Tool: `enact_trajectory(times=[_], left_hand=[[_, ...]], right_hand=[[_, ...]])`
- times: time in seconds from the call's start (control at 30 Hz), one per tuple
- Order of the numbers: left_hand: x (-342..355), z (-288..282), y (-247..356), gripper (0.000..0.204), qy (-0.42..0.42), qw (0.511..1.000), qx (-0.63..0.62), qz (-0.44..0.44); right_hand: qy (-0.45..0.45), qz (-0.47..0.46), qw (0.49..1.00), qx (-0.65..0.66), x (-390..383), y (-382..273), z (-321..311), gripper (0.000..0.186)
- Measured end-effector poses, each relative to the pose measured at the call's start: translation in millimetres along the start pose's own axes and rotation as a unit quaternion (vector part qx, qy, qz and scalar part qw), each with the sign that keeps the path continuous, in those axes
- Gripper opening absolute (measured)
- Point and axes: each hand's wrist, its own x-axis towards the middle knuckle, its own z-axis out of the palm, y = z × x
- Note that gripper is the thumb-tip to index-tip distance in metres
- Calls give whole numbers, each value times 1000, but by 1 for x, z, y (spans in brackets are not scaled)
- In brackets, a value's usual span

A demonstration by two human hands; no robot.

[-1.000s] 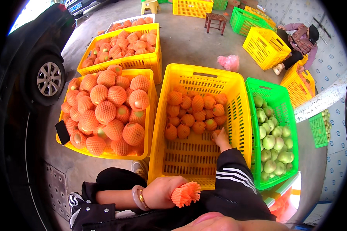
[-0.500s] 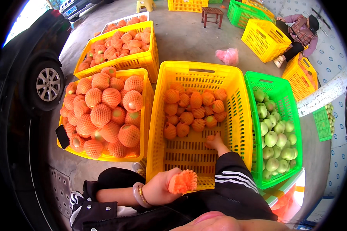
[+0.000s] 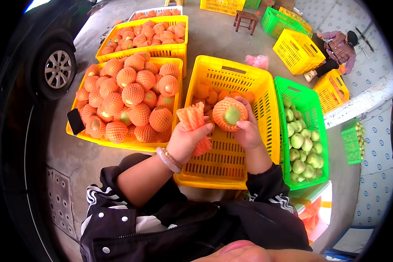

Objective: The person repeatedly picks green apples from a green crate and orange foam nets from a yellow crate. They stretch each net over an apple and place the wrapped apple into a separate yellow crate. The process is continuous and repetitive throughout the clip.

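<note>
My left hand [image 3: 185, 142] is closed round a bunch of flattened orange foam net sleeves [image 3: 191, 118], which stick out above and below the fist. In my right hand [image 3: 250, 133] is a round green fruit [image 3: 231, 115] wearing an orange foam net, its bare green end facing me. Both hands are raised over the large yellow crate [image 3: 196, 180], close together. Netted fruits [image 3: 208, 97] lie at the crate's far end, partly hidden behind my hands. Slots of its bare floor show nearer me.
Left stands a yellow crate [image 3: 131, 146] heaped with netted fruit, a black phone [image 3: 75, 121] at its corner. Another filled yellow crate [image 3: 185, 46] is behind. On the right, a green crate [image 3: 322, 144] holds unwrapped green fruits [image 3: 308, 144]. A person [image 3: 338, 48] sits far right among crates.
My right hand has come up from the crate floor with a netted fruit. My left hand has risen beside it, still gripping the foam sleeves. The view has shifted slightly.
</note>
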Motion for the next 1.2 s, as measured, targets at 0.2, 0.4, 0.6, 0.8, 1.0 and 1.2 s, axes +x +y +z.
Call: enact_trajectory(times=[0.2,0.4,0.6,0.8,1.0,1.2], left_hand=[[-18,8,-3,36,-84,991,-81,60],[-24,12,-1,38,-115,977,-171,48],[-19,14,-5,39,-124,978,-157,59],[-14,18,-7,36,-140,976,-163,19],[-19,19,-10,43,-211,970,-114,-33],[-17,20,-13,44,-210,965,-153,-22]], right_hand=[[-17,-140,981,-134,-30,6,56,65],[33,-225,927,-299,-46,14,72,59],[110,-240,889,-374,-55,18,74,49],[140,-285,894,-315,-60,14,71,21],[192,-201,954,-109,-62,0,76,14],[217,-206,932,-204,-59,-7,69,25]])
